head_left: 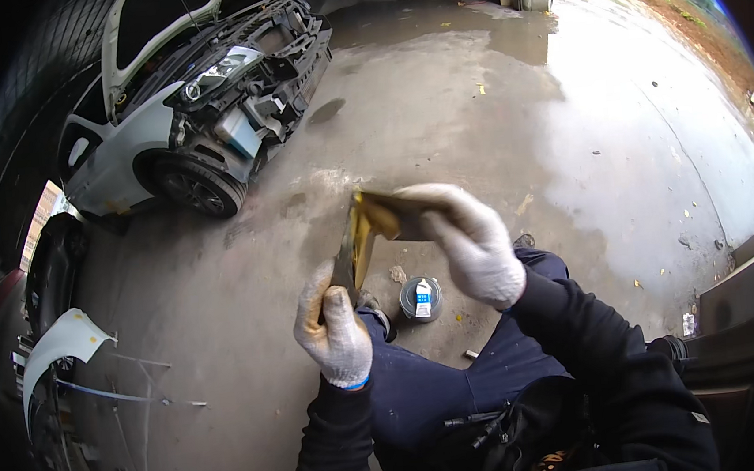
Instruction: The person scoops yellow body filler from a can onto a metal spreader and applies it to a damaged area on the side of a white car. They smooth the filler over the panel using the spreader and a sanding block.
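Observation:
Both my hands wear white knitted gloves and are raised in front of my lap. My left hand point(335, 334), its glove stained yellowish, is closed on a flat dark putty scraper point(345, 257) held upright. Yellow paste like body filler point(363, 238) coats the scraper's inner face. My right hand point(477, 250) grips a second flat scraper point(414, 215) from above, fingers over its back. Yellowish paste shows at the left end of this one. The two blades meet at their upper corner, forming an angle. Motion blur softens the paste's edges.
A round tin point(414, 287) with a small blue-and-white carton point(423, 298) on top stands on the concrete between my feet. Left ahead is a car point(200, 125) with its bonnet up and front stripped. A loose white fender point(62, 344) rests on a stand at far left.

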`<state>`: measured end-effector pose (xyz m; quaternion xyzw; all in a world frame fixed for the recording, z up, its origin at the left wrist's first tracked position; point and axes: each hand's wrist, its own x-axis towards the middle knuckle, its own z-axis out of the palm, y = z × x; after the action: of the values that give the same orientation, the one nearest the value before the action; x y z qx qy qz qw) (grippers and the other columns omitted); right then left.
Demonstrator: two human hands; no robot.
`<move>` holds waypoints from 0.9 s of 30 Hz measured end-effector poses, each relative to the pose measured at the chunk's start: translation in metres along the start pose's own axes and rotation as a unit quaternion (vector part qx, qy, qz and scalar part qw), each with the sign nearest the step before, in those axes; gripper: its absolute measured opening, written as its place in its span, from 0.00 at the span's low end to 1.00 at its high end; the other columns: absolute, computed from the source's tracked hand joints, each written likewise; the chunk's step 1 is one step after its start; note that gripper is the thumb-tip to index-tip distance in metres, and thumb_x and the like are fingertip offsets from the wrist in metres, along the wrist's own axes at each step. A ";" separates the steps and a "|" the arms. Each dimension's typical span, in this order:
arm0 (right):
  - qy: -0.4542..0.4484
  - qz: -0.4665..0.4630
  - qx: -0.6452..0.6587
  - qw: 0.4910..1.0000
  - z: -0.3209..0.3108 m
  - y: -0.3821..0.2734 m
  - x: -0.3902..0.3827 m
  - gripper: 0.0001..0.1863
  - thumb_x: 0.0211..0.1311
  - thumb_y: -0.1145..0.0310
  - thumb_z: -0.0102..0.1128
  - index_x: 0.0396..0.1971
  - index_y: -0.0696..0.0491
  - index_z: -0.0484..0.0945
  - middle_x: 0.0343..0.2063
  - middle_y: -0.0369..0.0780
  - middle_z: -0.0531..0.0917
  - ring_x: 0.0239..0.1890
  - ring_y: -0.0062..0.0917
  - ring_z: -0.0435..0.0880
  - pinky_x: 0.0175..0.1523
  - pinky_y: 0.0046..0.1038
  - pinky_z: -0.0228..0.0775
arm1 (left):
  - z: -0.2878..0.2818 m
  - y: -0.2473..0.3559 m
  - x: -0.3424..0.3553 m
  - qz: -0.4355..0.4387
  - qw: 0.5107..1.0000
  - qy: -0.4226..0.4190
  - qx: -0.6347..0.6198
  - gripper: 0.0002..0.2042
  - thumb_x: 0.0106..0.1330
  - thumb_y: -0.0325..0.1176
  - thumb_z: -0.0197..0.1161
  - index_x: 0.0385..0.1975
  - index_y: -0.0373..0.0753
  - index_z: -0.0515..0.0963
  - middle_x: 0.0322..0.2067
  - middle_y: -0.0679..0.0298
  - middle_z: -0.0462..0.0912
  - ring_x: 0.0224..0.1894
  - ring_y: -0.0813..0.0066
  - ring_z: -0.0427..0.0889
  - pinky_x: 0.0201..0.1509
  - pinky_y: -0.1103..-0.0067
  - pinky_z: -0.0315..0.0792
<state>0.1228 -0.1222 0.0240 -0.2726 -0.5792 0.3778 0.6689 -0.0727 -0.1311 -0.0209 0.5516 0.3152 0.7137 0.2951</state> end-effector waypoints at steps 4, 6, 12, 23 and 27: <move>-0.046 -0.069 -0.219 0.972 0.009 0.014 -0.017 0.15 0.69 0.79 0.57 0.53 0.55 0.80 0.45 0.47 0.84 0.47 0.41 0.86 0.52 0.34 0.78 | 0.019 0.002 0.004 -0.075 0.997 0.030 -0.015 0.17 0.80 0.34 0.55 0.57 0.26 0.76 0.52 0.53 0.82 0.55 0.66 0.82 0.63 0.69 0.75; -0.063 -0.062 -0.227 0.970 0.007 0.027 -0.032 0.15 0.68 0.79 0.58 0.53 0.56 0.80 0.46 0.47 0.84 0.47 0.41 0.86 0.52 0.34 0.79 | 0.022 0.001 0.005 -0.106 0.994 0.021 -0.017 0.17 0.80 0.34 0.53 0.57 0.26 0.75 0.53 0.53 0.82 0.55 0.66 0.81 0.64 0.69 0.74; -0.148 0.086 -0.162 0.972 -0.004 0.034 -0.058 0.15 0.71 0.75 0.56 0.56 0.55 0.80 0.49 0.46 0.85 0.51 0.35 0.86 0.58 0.32 0.78 | 0.012 0.004 0.013 -0.120 0.988 0.039 -0.091 0.15 0.80 0.35 0.55 0.54 0.30 0.78 0.50 0.58 0.84 0.50 0.72 0.83 0.58 0.74 0.76; -0.065 0.066 -0.049 0.994 0.015 0.003 -0.023 0.22 0.72 0.78 0.53 0.65 0.55 0.74 0.62 0.46 0.78 0.64 0.37 0.78 0.68 0.33 0.69 | 0.013 -0.006 -0.015 -0.296 0.857 0.016 -0.422 0.25 0.77 0.43 0.59 0.67 0.34 0.70 0.63 0.58 0.78 0.65 0.63 0.77 0.71 0.66 0.69; -0.194 -0.020 -0.285 0.938 -0.021 0.022 -0.034 0.22 0.69 0.81 0.54 0.61 0.52 0.78 0.54 0.44 0.82 0.58 0.36 0.82 0.63 0.34 0.76 | 0.008 0.013 -0.001 -0.252 0.880 0.011 -0.401 0.22 0.77 0.42 0.59 0.61 0.32 0.74 0.58 0.57 0.81 0.60 0.64 0.80 0.66 0.66 0.73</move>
<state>0.1372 -0.1360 -0.0170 -0.3615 -0.7867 0.2287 0.4451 -0.0652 -0.1394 -0.0100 0.2799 0.1332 0.6867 0.6575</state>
